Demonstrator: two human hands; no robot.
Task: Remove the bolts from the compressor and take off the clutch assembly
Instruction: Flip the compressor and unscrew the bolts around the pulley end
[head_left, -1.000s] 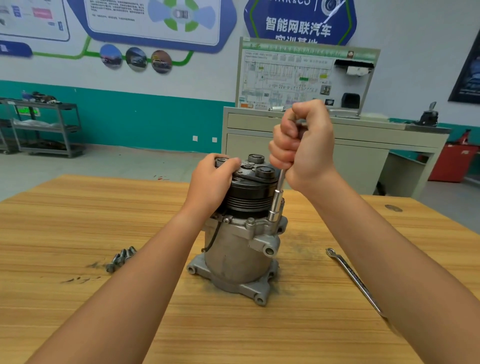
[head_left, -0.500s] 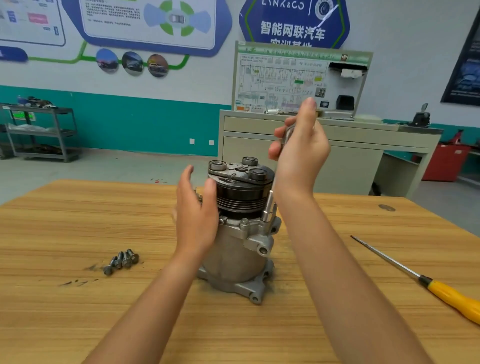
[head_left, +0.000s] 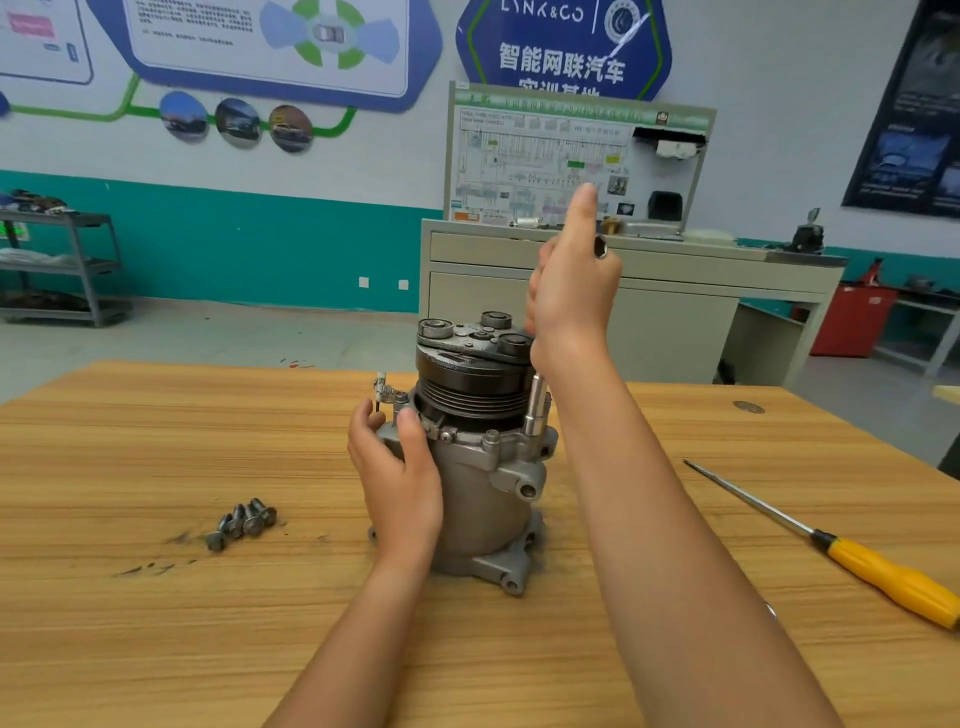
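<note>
While our left hand (head_left: 400, 467) grips the compressor (head_left: 483, 499) on the bench (head_left: 156, 623), our right hand (head_left: 571, 301) holds the wrench (head_left: 601, 248) — its socket (head_left: 534, 415) stands just beside the clutch (head_left: 472, 379).

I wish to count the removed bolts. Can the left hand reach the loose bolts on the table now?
Probably yes. The loose bolts lie on the wooden table left of the compressor, with nothing between. But the left hand grips the compressor and must release it first.
</note>
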